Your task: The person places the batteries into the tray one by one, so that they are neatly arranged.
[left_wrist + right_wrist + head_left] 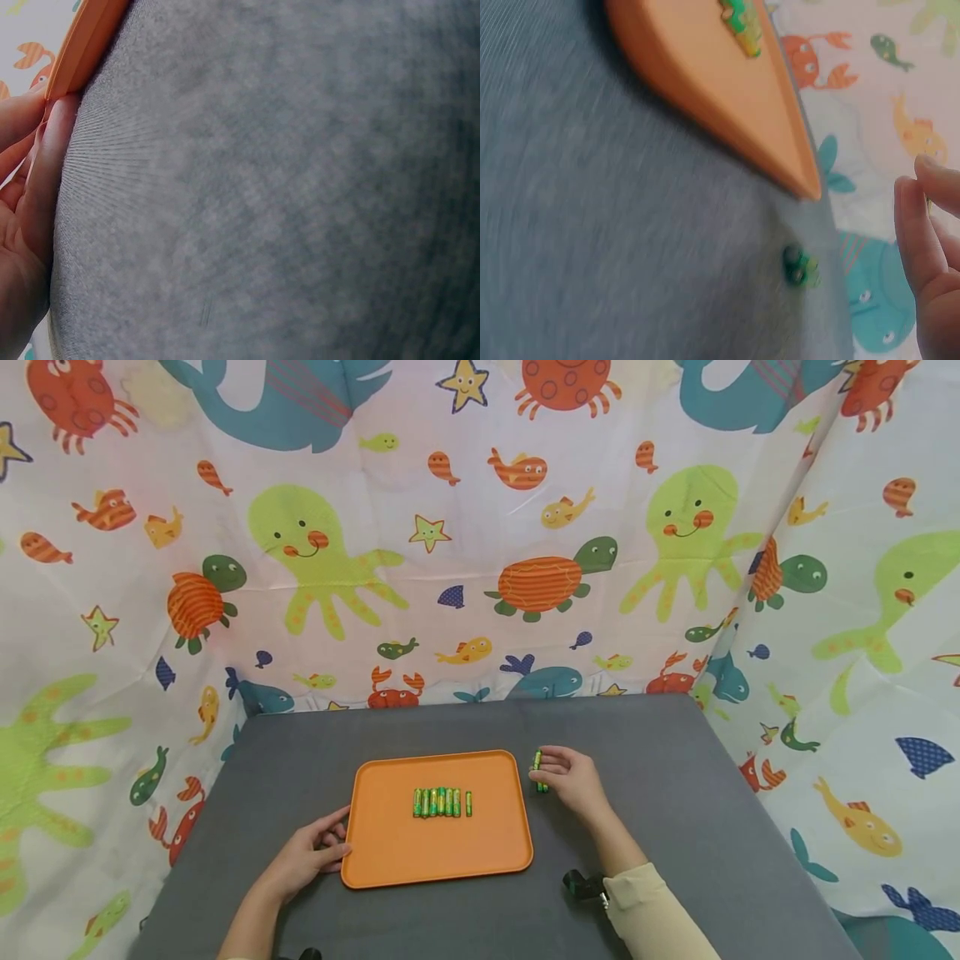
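An orange tray (435, 852) lies on the table, bearing a row of several green-and-yellow batteries (432, 802) set side by side. One slimmer battery (468, 804) stands a little apart at the row's right end. My left hand (303, 856) holds the tray's left edge, thumb at the rim; in the left wrist view the fingers (56, 139) meet the orange rim. Beyond the tray's right edge, my right hand (573, 781) pinches a slim battery (537, 759), mostly hidden by the fingers in the right wrist view. Beneath that hand, more batteries (799, 266) rest on the table.
Grey cloth covers the table (637, 735). A curtain (480, 593) printed with sea animals hangs behind and along both sides. A black strap-like device (583, 885) sits at the right wrist, by the beige sleeve (652, 910).
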The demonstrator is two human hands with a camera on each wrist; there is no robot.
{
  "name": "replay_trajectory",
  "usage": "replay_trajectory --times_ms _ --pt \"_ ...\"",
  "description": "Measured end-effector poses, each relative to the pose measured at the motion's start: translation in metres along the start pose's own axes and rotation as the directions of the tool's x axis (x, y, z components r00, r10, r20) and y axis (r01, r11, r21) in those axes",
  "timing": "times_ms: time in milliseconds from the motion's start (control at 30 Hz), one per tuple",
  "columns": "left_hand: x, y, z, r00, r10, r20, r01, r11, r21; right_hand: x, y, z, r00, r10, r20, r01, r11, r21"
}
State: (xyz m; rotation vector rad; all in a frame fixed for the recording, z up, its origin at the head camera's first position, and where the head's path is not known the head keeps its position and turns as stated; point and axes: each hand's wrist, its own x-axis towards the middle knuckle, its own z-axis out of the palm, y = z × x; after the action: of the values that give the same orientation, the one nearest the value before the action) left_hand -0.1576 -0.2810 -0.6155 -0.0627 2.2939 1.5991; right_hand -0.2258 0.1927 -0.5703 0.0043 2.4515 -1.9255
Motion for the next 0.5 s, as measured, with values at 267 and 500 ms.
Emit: replay_trajectory --times_ms 267,500 --pt "0.0 -0.001 0.001 1.0 -0.005 -0.002 0.005 1.0 -0.018 -0.003 -0.014 0.022 0.999 -0.046 0.018 0.047 0.997 -0.064" --pt "0.001 -0.003 -0.001 1.0 -0.003 -0.007 0.003 1.0 -0.025 -0.008 -0.02 0.044 0.996 -0.069 0.053 0.074 0.992 -0.099"
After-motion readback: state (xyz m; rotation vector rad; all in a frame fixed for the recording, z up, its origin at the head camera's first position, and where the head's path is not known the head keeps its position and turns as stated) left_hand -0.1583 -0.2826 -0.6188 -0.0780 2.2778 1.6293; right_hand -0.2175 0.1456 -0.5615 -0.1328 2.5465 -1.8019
